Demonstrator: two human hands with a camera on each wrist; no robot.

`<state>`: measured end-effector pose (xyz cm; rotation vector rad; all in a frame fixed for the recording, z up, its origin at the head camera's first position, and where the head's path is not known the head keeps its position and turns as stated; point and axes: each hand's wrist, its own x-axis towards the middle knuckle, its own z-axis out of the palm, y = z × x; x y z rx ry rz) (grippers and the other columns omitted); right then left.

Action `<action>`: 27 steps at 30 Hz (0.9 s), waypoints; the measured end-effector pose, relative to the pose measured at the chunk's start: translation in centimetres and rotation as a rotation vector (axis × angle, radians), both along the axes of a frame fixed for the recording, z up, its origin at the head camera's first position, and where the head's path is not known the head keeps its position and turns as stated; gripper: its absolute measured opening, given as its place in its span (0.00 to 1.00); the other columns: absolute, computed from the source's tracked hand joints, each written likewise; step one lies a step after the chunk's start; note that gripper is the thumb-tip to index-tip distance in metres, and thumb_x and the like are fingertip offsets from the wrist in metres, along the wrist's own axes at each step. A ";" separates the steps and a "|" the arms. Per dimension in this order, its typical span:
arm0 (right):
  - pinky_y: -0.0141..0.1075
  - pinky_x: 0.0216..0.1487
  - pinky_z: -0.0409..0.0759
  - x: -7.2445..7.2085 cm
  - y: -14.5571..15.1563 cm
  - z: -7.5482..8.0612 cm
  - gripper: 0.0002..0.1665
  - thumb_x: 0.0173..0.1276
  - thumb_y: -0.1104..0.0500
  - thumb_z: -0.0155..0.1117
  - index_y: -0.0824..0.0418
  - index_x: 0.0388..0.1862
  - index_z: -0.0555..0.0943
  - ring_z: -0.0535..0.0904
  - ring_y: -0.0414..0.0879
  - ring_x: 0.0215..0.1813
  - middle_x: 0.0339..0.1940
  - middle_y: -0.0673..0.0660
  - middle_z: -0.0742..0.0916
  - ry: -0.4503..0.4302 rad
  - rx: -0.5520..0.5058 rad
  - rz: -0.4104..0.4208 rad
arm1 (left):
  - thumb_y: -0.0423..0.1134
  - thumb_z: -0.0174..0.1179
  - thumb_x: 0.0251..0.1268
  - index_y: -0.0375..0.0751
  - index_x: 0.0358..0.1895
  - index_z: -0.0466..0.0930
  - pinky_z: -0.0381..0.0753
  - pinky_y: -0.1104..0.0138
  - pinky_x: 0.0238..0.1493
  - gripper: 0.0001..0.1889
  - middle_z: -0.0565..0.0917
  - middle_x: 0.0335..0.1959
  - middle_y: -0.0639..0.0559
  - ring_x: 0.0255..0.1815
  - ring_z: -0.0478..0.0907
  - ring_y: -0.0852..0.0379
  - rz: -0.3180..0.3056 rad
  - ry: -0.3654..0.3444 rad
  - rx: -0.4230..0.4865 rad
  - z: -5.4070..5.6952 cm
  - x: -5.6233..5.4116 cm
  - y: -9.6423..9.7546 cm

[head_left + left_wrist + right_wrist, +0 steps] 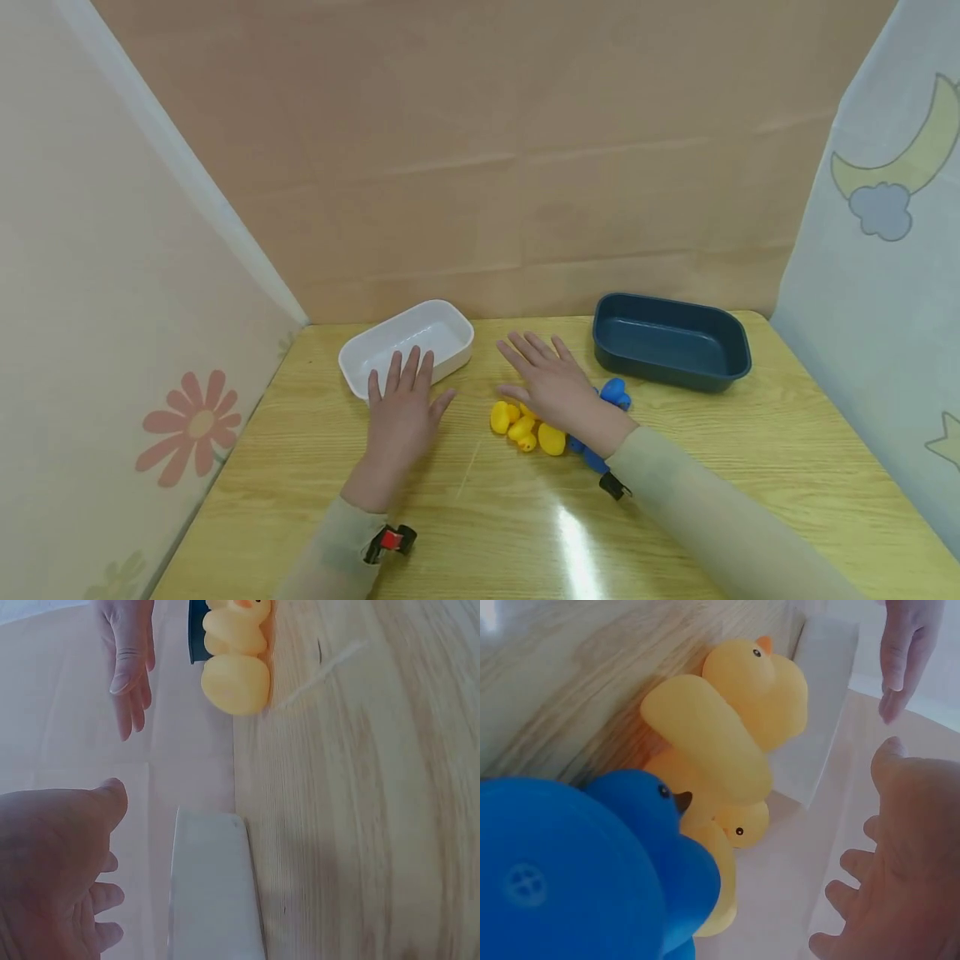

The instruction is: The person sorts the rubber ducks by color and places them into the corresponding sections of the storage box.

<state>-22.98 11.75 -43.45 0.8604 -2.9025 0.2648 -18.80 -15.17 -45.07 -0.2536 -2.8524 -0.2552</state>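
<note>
My left hand (402,412) hovers with spread fingers in front of the white tray (356,385), its fingertips overlapping the tray's near side in the head view. My right hand (551,383), fingers also spread, is held above a cluster of small rubber ducks and grips nothing. Several yellow ducks (521,429) lie toward the left of that cluster. Several blue ducks (613,390) lie to their right, partly hidden under the right hand and wrist. In the right wrist view a blue duck (637,802) sits close to the camera, beside the piled yellow ducks (705,742).
A dark blue tray (667,367) stands at the table's back right. Behind the wooden table (465,533) hangs a brownish backdrop (525,167). Pale printed cloths border it at left (150,333) and right (885,292).
</note>
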 end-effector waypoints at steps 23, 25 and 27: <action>0.66 0.87 0.52 -3.4 -3.3 0.0 0.47 0.89 0.33 0.51 0.56 0.93 0.57 0.55 0.62 0.90 0.91 0.62 0.62 -0.053 0.004 0.100 | 0.57 0.59 0.87 0.34 0.87 0.60 0.49 0.24 0.80 0.40 0.62 0.87 0.32 0.88 0.52 0.27 0.082 0.040 0.150 -1.3 -0.6 -5.0; 0.66 0.87 0.52 -3.7 -3.7 0.0 0.47 0.89 0.34 0.52 0.57 0.93 0.57 0.55 0.62 0.90 0.91 0.62 0.62 -0.050 0.004 0.106 | 0.56 0.59 0.87 0.34 0.87 0.60 0.50 0.23 0.80 0.40 0.62 0.87 0.32 0.87 0.53 0.26 0.089 0.055 0.162 -1.5 -0.7 -5.4; 0.65 0.87 0.53 -3.9 -4.0 0.0 0.47 0.89 0.35 0.53 0.57 0.93 0.57 0.55 0.62 0.90 0.91 0.62 0.62 -0.048 0.002 0.110 | 0.56 0.58 0.87 0.34 0.87 0.60 0.52 0.23 0.79 0.40 0.62 0.86 0.31 0.87 0.53 0.25 0.096 0.069 0.168 -1.7 -0.8 -5.7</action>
